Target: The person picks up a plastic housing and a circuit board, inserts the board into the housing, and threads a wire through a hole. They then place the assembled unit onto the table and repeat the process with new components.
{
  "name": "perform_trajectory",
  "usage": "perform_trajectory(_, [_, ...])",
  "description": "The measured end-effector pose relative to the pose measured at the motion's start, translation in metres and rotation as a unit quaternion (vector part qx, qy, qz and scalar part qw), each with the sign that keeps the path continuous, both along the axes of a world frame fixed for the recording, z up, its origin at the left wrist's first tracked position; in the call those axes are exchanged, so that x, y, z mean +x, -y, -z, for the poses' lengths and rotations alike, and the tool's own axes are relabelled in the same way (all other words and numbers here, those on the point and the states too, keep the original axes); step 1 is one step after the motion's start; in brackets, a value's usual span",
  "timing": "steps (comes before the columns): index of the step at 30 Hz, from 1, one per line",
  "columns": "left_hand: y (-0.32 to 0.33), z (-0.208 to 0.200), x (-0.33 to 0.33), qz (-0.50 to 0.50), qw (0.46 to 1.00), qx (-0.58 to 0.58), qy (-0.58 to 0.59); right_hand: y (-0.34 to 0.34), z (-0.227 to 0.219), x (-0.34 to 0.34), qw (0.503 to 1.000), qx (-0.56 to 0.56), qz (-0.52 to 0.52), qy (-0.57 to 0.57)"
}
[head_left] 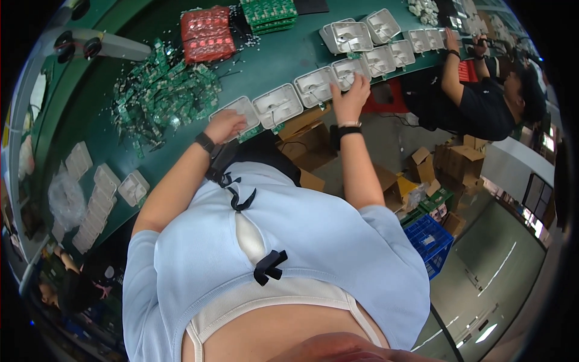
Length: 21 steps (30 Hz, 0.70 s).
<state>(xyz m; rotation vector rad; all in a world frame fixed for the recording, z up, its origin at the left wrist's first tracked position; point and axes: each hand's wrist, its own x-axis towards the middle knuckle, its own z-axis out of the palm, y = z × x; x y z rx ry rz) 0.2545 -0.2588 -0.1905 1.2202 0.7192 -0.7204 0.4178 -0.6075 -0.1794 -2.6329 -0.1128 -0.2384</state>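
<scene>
White rectangular plastic housings stand in a slanting row along the near bench edge, with thin wires and small green circuit boards at several of them. My left hand (225,125) has its fingers closed over the near side of the leftmost housing (244,107). Farther right, my right hand (351,99) touches the near side of another housing (346,67), thumb and fingers spread apart. Between my hands lie two more, a wider housing (277,104) and a housing with a dark wire inside (315,84). My fingertips are partly hidden against the housings.
Loose green circuit boards (166,93) lie heaped at left, near a red bubble-wrap pack (207,33) and stacked green panels (268,13). More housings (351,37) are piled at the back. A co-worker (482,90) sits at right. Cardboard boxes (464,163) and a blue crate (429,241) stand below.
</scene>
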Motion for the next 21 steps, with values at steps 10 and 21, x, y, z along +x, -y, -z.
perform_trajectory(10, [-0.068, 0.005, -0.052, 0.029, 0.953, 0.301, -0.013, -0.101, -0.022, -0.099, 0.990, -0.075, -0.074, -0.091])
perform_trajectory(21, [-0.040, -0.001, -0.041, -0.054, 0.998, 0.001, -0.021, -0.105, 0.000, -0.089, 0.983, -0.117, -0.068, -0.124])
